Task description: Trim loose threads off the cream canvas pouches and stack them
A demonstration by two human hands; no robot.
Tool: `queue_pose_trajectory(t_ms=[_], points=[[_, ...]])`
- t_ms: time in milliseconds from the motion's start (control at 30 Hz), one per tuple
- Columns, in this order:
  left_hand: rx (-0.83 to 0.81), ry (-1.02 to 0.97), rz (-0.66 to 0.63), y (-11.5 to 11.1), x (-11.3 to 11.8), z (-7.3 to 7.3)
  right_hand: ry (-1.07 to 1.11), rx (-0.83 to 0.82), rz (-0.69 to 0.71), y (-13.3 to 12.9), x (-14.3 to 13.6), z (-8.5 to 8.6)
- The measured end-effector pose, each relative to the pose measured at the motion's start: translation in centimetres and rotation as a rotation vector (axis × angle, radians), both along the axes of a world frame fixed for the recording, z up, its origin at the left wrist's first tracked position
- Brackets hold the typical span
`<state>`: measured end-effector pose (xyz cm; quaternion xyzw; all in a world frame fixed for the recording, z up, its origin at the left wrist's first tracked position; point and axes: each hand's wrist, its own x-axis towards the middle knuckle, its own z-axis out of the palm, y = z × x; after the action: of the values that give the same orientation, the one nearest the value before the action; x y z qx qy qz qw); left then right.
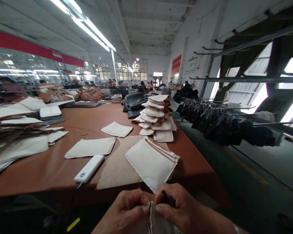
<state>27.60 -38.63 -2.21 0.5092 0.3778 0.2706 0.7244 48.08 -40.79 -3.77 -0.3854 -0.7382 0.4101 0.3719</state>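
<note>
Both my hands are low in the middle of the view, gripping a pale fabric piece by its edge, where a brown line runs down the opening. My left hand pinches the left side between thumb and fingers. On the other side my right hand pinches the fabric, and a small dark tool is tucked in its curled fingers; its tip is hidden. Just beyond them, a few white fabric pieces with brown edging lie overlapped, hanging over the table's near edge.
On the brown-covered table are a flat white piece, a smaller one and a white power bank with a cable. Stacked pieces stand at right, more at left. Racks with hanging dark items line the right.
</note>
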Motion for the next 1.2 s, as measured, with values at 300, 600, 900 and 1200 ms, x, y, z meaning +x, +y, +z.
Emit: queue_pose_trajectory(t_ms=[300,600,900,1200], points=[[-0.006,0.025,0.012,0.4,0.7,-0.6,-0.094,0.098,0.02,1.2,-0.1,-1.0],[0.07,0.184,0.078,0.9,1.6,-1.4,0.221,-0.497,-0.054,1.9,0.2,-0.4],[0.148,0.255,0.049,1.9,1.7,-2.8,0.08,-0.446,-0.111,2.2,-0.1,-0.1],[0.142,0.279,-0.024,2.8,1.9,-4.2,0.096,-0.459,-0.174,2.4,0.0,-1.2]])
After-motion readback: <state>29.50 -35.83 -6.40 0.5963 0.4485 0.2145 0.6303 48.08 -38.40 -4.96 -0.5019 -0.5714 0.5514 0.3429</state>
